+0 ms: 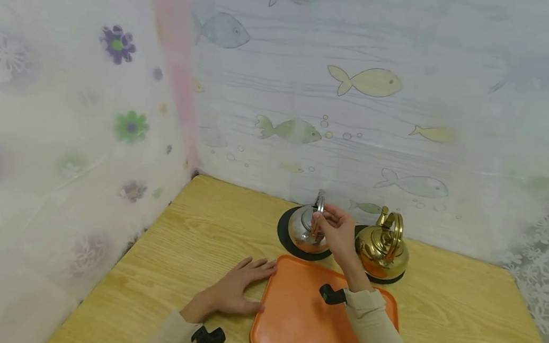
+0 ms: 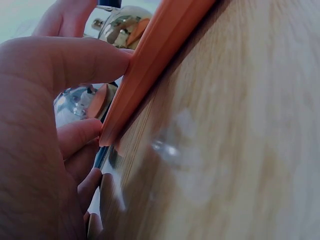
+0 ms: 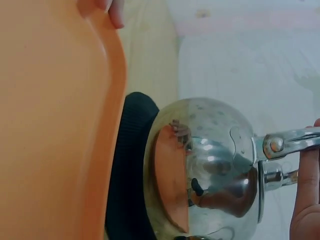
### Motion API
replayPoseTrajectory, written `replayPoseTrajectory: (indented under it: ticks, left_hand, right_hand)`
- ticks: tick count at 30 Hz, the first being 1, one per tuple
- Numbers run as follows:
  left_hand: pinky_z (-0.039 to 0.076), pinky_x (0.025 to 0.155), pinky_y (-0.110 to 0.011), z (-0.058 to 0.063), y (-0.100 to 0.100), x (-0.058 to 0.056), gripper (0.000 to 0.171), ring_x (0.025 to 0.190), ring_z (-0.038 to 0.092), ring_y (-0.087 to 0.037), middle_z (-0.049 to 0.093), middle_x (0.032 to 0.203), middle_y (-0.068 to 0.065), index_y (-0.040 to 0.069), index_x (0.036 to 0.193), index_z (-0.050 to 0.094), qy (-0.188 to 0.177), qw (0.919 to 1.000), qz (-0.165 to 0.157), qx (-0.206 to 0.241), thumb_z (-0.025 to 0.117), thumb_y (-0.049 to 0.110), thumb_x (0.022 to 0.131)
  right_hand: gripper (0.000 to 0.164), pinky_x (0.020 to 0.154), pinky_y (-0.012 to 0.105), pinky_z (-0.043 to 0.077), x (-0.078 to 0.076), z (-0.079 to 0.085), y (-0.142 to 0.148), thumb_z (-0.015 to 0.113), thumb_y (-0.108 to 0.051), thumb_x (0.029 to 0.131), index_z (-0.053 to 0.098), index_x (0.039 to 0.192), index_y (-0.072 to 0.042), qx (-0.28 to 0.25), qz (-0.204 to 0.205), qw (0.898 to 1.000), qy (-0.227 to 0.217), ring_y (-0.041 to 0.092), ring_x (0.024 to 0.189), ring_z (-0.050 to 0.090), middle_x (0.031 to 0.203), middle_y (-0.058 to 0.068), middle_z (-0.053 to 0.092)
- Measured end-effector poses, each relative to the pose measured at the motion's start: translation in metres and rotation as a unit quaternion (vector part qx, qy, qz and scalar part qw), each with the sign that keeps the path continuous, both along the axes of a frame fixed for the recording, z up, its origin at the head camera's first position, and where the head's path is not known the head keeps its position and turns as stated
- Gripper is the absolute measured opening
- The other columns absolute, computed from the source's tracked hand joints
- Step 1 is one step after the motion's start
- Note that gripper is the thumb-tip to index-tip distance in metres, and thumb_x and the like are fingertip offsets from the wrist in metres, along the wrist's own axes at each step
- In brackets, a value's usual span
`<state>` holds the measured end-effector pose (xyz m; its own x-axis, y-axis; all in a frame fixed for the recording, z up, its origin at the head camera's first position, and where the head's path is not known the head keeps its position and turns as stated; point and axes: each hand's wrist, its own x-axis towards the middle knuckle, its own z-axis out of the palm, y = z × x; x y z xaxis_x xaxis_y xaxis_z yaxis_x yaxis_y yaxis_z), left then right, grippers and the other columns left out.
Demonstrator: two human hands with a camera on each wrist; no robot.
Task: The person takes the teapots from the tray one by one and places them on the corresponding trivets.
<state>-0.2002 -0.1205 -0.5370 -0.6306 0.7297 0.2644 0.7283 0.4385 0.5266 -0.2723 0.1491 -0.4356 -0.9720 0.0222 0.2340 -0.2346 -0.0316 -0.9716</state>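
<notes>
A shiny silver kettle [image 1: 301,238] stands on a round black mat [image 1: 284,230] near the back wall. My right hand [image 1: 341,239] grips its raised handle [image 3: 295,140], thumb on the near side and fingers behind. An orange tray [image 1: 298,311] lies flat on the table in front of the kettle. At the tray's left rim, my left hand [image 1: 237,291] rests with spread fingers, its thumb and fingertips touching the edge. The left wrist view shows the thumb and a finger against the tray's side [image 2: 142,75].
To the right of the silver kettle, a gold kettle [image 1: 374,253] sits on another black mat [image 1: 388,280], close beside my right wrist. The wood-grain table [image 1: 194,229] meets a fish-patterned wall covering [image 1: 275,161] at the back and a flowered one [image 1: 87,179] on the left.
</notes>
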Motion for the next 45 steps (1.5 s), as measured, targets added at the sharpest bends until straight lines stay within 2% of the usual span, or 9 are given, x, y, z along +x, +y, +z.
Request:
replayPoseTrajectory:
  ticks: [7,13,16,21,28,31,36,41,45]
  left_hand:
    - [0.013,0.109,-0.058,0.001,0.001,0.002,0.078,0.138,0.027,-0.029,0.031,0.151,0.000,0.017,0.145,0.036,0.004,1.0000,-0.002,0.002,0.064,0.050,0.080]
    - [0.012,0.109,-0.057,0.001,0.001,0.001,0.079,0.138,0.026,-0.029,0.031,0.151,-0.001,0.017,0.145,0.035,0.005,1.0000,-0.002,-0.001,0.064,0.051,0.080]
    - [0.012,0.110,-0.057,0.000,0.000,0.001,0.079,0.139,0.026,-0.028,0.031,0.151,0.000,0.017,0.145,0.035,0.004,1.0000,0.000,0.000,0.064,0.051,0.079]
    - [0.012,0.110,-0.058,0.001,0.001,0.002,0.079,0.138,0.027,-0.029,0.032,0.150,-0.001,0.015,0.144,0.037,0.001,1.0000,-0.001,0.010,0.065,0.050,0.079]
    - [0.014,0.109,-0.058,0.001,0.002,0.003,0.077,0.137,0.028,-0.030,0.032,0.150,-0.002,0.015,0.144,0.037,0.007,1.0000,-0.001,0.005,0.064,0.049,0.080]
    - [0.014,0.109,-0.058,0.002,0.002,0.002,0.077,0.137,0.028,-0.030,0.033,0.150,-0.002,0.015,0.144,0.038,0.005,1.0000,0.002,0.003,0.063,0.050,0.080]
    - [0.011,0.110,-0.058,0.003,0.003,0.001,0.077,0.138,0.027,-0.030,0.032,0.150,-0.003,0.014,0.144,0.038,-0.012,0.9999,-0.004,0.008,0.064,0.048,0.080]
    - [0.011,0.109,-0.059,0.004,0.003,0.001,0.076,0.138,0.026,-0.031,0.032,0.150,-0.002,0.014,0.143,0.038,-0.020,0.9998,-0.004,0.003,0.064,0.048,0.081]
    - [0.011,0.110,-0.058,0.007,0.001,0.002,0.076,0.138,0.025,-0.031,0.032,0.150,-0.003,0.013,0.143,0.039,-0.027,0.9996,-0.004,-0.004,0.064,0.049,0.081]
  right_hand:
    - [0.039,0.060,0.025,0.055,-0.002,-0.002,-0.002,0.065,-0.011,0.087,0.057,0.119,0.008,0.016,-0.002,1.000,-0.009,0.010,0.072,0.066,0.085,-0.001,0.068]
    - [0.037,0.063,0.028,0.056,-0.005,-0.001,-0.005,0.064,-0.010,0.087,0.056,0.119,0.008,0.018,-0.001,1.000,-0.010,0.014,0.071,0.067,0.093,0.016,0.067]
    - [0.037,0.064,0.030,0.057,-0.005,0.001,-0.007,0.064,-0.009,0.087,0.057,0.119,0.009,0.020,0.001,1.000,-0.011,0.015,0.071,0.067,0.094,0.020,0.066]
    - [0.035,0.066,0.034,0.057,-0.003,0.003,-0.010,0.064,-0.007,0.087,0.058,0.119,0.006,0.029,-0.001,1.000,-0.013,0.018,0.072,0.067,0.092,0.018,0.066]
    - [0.034,0.064,0.028,0.056,-0.001,0.000,-0.014,0.062,-0.007,0.089,0.057,0.119,0.006,0.017,-0.022,1.000,-0.006,0.012,0.071,0.066,0.092,0.016,0.066]
    - [0.033,0.063,0.024,0.055,-0.002,-0.003,-0.017,0.061,-0.010,0.090,0.057,0.119,0.005,0.015,-0.026,1.000,-0.003,0.016,0.074,0.065,0.096,0.019,0.064]
    - [0.032,0.061,0.022,0.053,-0.001,-0.003,-0.021,0.059,-0.013,0.091,0.057,0.120,0.002,0.016,-0.033,0.999,-0.009,0.031,0.083,0.062,0.101,0.023,0.062]
    - [0.035,0.067,0.019,0.050,0.002,0.001,-0.018,0.058,-0.016,0.092,0.056,0.123,0.001,0.038,-0.040,0.998,-0.028,0.030,0.094,0.060,0.111,0.021,0.062]
    - [0.032,0.073,0.015,0.046,0.021,0.017,-0.014,0.055,-0.008,0.093,0.056,0.124,0.002,0.079,-0.042,0.996,0.001,0.032,0.103,0.057,0.116,0.023,0.061]
